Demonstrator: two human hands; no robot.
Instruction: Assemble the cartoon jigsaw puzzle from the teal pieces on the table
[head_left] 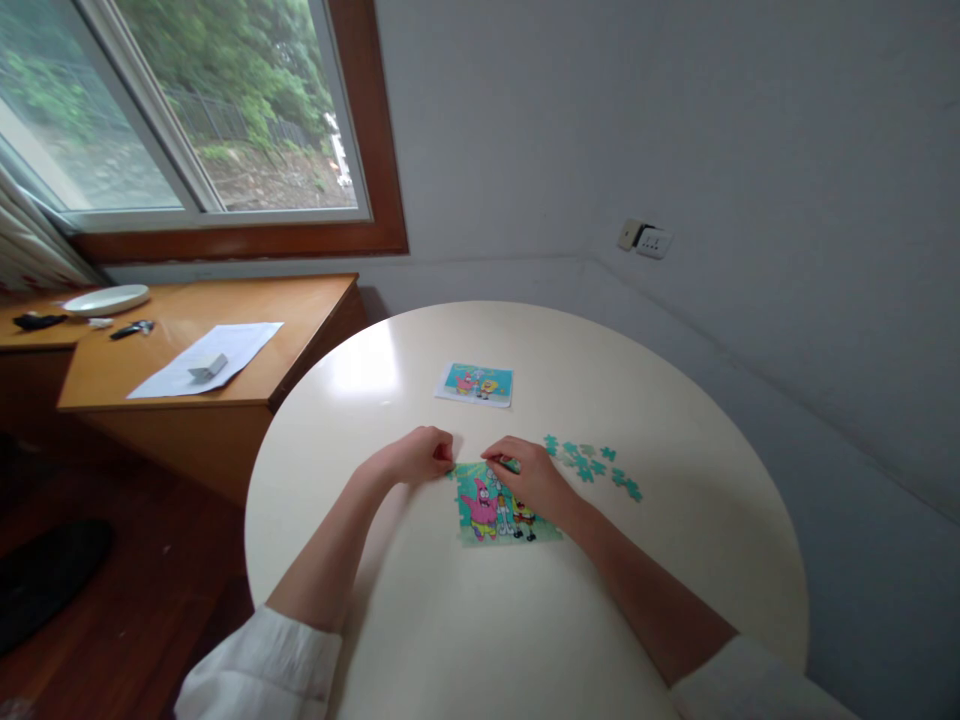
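A partly joined, square cardboard jigsaw in teal, pink and yellow (480, 510) is lying just below the centre of the frame, its pink star figure showing plainly, and the fitting work along its upper edge looks to be the step in hand. Here the right hand (531, 478) is covering the upper right part, thumb and fingertips narrowing close together at that edge; whether they are gripping a piece, I can't tell. Over at the upper left corner, the left hand (429, 455) is curling its fingers in narrow, and again any piece inside is staying hidden. The next move, I'd judge, is calling for a light, level press, keeping the joined part flat while tabs are lining up with gaps. Right of centre, a scatter of small, loose teal jigsaw pieces (583, 466) is waiting, just beside the right hand. Above the jigsaw, a rectangular teal picture card with a white border (480, 385) is lying flat, showing similar characters. All of it is sitting on a round, glossy cream-white table (450, 640), filling the lower middle of the frame.
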